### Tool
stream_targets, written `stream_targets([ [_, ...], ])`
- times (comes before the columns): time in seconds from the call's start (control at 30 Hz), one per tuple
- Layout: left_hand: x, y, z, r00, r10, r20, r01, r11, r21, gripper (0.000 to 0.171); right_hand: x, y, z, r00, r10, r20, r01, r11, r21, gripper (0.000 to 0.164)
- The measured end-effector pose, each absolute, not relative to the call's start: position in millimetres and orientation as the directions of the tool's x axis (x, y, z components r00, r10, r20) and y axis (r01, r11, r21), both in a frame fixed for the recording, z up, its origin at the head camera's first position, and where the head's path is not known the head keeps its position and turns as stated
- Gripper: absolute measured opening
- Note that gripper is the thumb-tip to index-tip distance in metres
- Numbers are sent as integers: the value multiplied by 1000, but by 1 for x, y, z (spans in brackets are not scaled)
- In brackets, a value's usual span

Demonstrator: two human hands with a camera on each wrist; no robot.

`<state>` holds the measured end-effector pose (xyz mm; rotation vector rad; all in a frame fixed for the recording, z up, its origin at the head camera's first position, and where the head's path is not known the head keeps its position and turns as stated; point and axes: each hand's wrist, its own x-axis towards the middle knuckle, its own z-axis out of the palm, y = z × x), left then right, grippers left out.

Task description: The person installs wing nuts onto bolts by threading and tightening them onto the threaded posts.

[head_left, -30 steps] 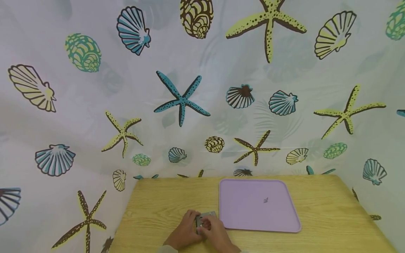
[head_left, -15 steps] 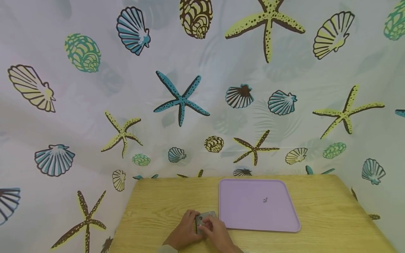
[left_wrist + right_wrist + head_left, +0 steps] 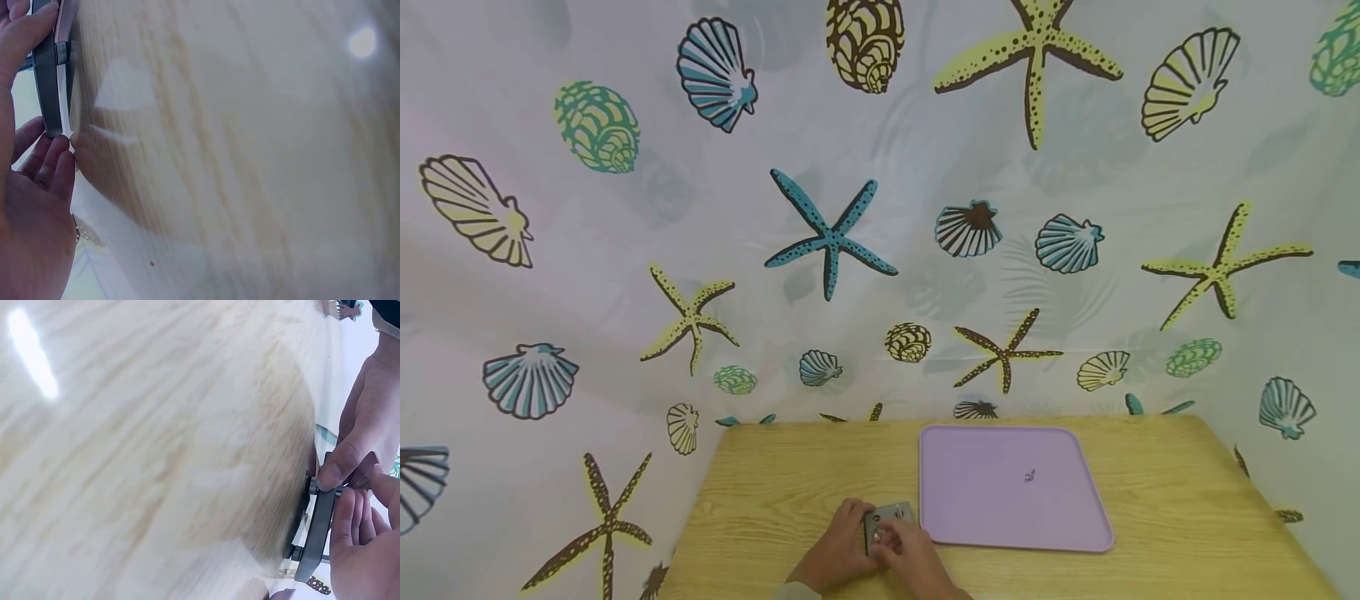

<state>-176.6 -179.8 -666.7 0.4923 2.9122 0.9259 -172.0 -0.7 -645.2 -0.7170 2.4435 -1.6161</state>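
Note:
A grey metal plate (image 3: pixel 892 511) with holes stands near the table's front, left of the tray. My left hand (image 3: pixel 838 546) grips its left side; in the left wrist view, thumb and fingertips hold the plate (image 3: pixel 47 87) edge. Bolt heads (image 3: pixel 297 553) show on the plate's underside, and threaded shanks stick out on the other face. My right hand (image 3: pixel 913 554) bends over the plate, thumb and fingertips around one bolt's threaded end (image 3: pixel 340 492) in the right wrist view. Whether a nut sits between those fingertips is hidden.
A shallow lilac tray (image 3: pixel 1000 517) lies on the wooden table (image 3: pixel 1165 500), just right of the hands. Small silvery hardware (image 3: pixel 1029 476) rests in it. A white curtain (image 3: pixel 880 283) printed with shells and starfish surrounds the table at back and sides.
My right hand's fingers have opened a little and curled in again over the bolt, shifting slightly on the plate. The left hand and the plate have stayed in place.

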Motion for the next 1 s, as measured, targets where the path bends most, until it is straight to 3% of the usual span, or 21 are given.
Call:
stream_targets([
  [0.43, -177, -180, -665, -947, 318, 47, 288, 773, 565, 72, -177, -6, -647, -907, -399, 133, -306, 411, -859, 38],
  [1.0, -179, -179, -671, -954, 296, 53, 278, 802, 529, 82, -169, 2, -647, -906, -380, 186, -340, 392, -855, 18],
])
